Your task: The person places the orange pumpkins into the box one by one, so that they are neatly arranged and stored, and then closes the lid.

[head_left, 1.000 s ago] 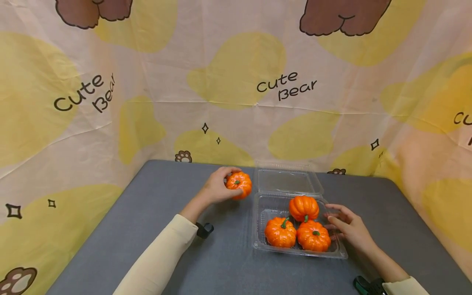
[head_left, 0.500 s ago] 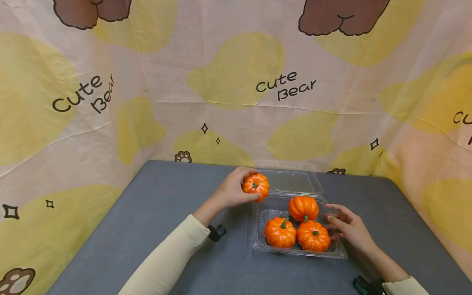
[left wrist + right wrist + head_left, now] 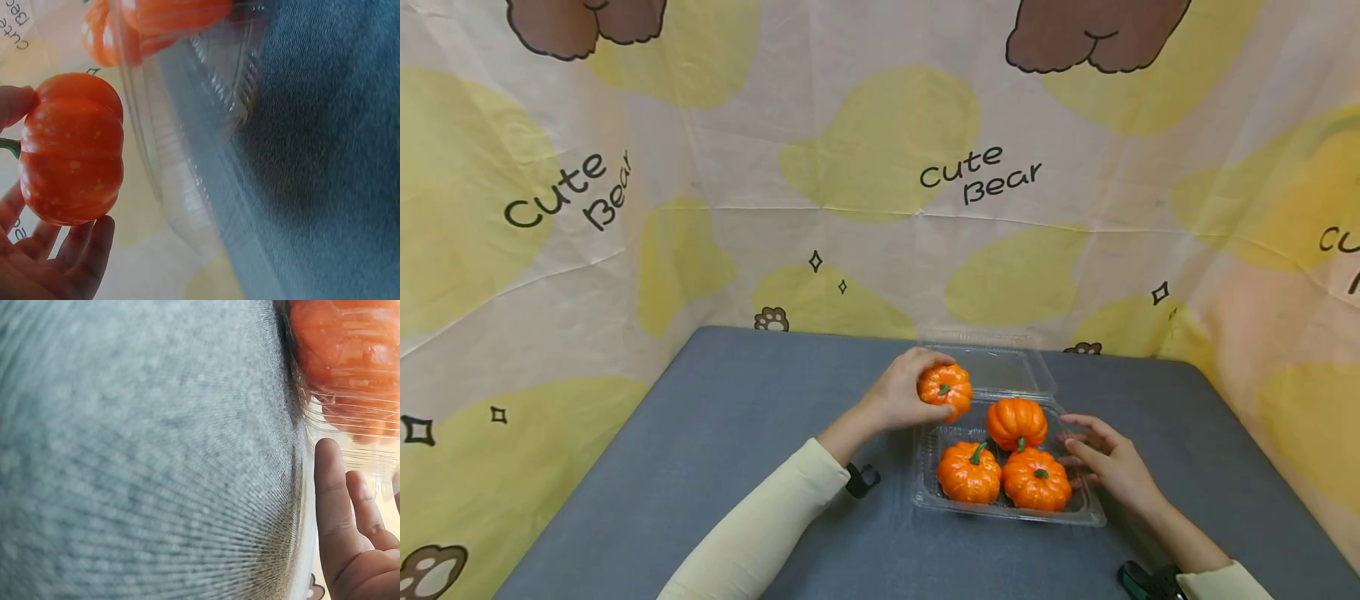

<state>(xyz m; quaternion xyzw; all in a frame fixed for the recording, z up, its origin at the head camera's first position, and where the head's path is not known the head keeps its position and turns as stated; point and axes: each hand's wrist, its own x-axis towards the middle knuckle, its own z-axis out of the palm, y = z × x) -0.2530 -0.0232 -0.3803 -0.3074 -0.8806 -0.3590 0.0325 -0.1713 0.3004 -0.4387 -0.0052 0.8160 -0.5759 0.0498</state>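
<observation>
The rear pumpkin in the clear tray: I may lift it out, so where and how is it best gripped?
Probably grip the rear pumpkin across its rounded left and right sides, from above: its stem tips to the near side, which the front left pumpkin and front right pumpkin crowd.

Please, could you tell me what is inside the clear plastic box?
Three orange pumpkins lie inside the box. What is directly beneath them is covered and cannot be seen. A fourth pumpkin is held by the left hand.
</observation>
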